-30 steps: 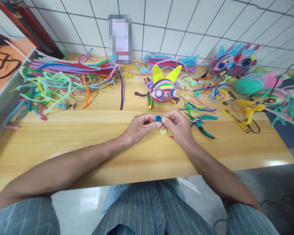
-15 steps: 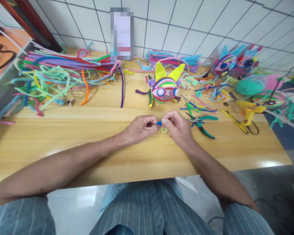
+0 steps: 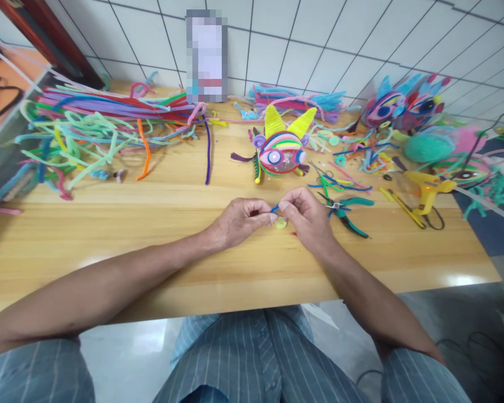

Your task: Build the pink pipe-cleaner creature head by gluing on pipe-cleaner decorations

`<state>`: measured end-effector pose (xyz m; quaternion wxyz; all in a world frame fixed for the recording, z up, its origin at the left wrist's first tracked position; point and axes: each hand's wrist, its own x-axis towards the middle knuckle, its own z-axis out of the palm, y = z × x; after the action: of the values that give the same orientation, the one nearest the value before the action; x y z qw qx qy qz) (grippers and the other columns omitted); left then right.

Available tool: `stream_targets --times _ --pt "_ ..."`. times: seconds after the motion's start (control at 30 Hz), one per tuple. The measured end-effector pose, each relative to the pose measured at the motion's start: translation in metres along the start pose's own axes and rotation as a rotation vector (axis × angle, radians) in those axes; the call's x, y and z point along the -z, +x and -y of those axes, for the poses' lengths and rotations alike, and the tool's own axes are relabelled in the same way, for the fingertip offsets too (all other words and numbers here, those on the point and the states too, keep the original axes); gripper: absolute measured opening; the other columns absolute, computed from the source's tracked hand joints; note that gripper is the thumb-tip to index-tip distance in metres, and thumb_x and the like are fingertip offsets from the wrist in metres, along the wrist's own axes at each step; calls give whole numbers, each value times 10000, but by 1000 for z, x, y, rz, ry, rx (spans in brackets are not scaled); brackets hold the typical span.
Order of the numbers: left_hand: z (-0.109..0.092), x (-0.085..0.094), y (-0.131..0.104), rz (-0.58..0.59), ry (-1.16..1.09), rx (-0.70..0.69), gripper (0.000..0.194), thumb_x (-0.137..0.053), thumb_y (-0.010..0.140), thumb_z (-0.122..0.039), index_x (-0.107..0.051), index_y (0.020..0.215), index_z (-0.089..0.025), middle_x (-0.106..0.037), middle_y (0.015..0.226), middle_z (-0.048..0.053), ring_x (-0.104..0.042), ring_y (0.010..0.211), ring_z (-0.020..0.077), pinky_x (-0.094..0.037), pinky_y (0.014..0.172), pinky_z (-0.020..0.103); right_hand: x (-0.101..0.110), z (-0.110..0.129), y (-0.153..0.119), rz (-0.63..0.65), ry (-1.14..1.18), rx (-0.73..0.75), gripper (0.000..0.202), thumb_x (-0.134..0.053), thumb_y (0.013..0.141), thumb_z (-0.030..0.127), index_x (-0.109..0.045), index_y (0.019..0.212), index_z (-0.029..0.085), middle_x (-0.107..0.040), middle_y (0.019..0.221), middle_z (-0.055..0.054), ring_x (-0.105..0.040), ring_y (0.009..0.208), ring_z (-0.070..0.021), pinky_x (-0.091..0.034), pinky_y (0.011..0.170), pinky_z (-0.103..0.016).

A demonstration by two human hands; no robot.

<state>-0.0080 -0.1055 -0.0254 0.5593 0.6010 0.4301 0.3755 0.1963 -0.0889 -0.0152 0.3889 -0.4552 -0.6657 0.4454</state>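
Between my two hands a short piece of blue pipe cleaner [image 3: 274, 209] shows, pinched at both ends. My left hand [image 3: 246, 221] has thumb and fingertips closed on its left end. My right hand [image 3: 304, 217] grips the other end between thumb and forefinger. Just under the fingertips a small pale yellow-green coil [image 3: 281, 223] lies on the table. Beyond the hands stands a colourful mask-like figure [image 3: 282, 151] with yellow horns and ringed eyes. Right of my right hand lie teal-handled pliers [image 3: 348, 210], jaws toward the hand.
Bundled and loose pipe cleaners [image 3: 109, 129] cover the back left of the wooden table [image 3: 130, 285]. A yellow glue gun [image 3: 426, 190] rests at the right, near more decorated figures [image 3: 386, 109]. A blurred phone-shaped object [image 3: 207, 56] leans on the tiled wall.
The blue pipe cleaner between my fingertips now shows as a thinner, slanted strand, and my fingertips are slightly farther apart. The pliers and the horned figure have stayed in place.
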Motion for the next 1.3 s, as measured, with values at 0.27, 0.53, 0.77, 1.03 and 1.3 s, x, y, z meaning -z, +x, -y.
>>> stream_targets --times 0.27,0.53,0.77,1.03,1.3 --pt "-5 4 -1 14 -81 54 392 -777 880 -522 -676 726 -177 -517 608 -47 -409 592 99 -319 581 251 13 1 4 80 -112 98 101 -685 965 338 -716 981 243 -716 852 -1 -651 772 -171 -493 715 -319" --pt "-4 -6 -2 -160 -339 137 539 -881 768 -669 -655 710 -184 -512 575 -47 -370 497 75 -268 498 256 -2 2 -2 -70 -150 125 96 -710 922 326 -744 881 247 -708 766 -1 -640 712 -173 -510 711 -332" --pt "0 8 10 -152 -266 106 598 -794 814 -770 -738 881 -178 -680 766 14 -436 518 83 -299 481 257 3 -3 4 -109 -81 76 89 -712 897 322 -738 874 240 -709 737 12 -636 687 -162 -518 695 -320" --pt "-4 13 11 -22 -161 68 500 -927 743 -598 -724 831 -150 -657 742 -19 -528 697 105 -415 686 247 3 2 3 -67 -247 190 87 -677 903 247 -705 820 252 -685 769 4 -623 715 -170 -482 701 -333" --pt "-6 7 7 -21 -197 72 493 -926 727 -589 -705 832 -160 -584 703 -47 -478 656 98 -390 650 248 5 1 4 -105 -223 208 68 -663 913 235 -687 854 259 -705 816 3 -621 748 -176 -518 747 -343"
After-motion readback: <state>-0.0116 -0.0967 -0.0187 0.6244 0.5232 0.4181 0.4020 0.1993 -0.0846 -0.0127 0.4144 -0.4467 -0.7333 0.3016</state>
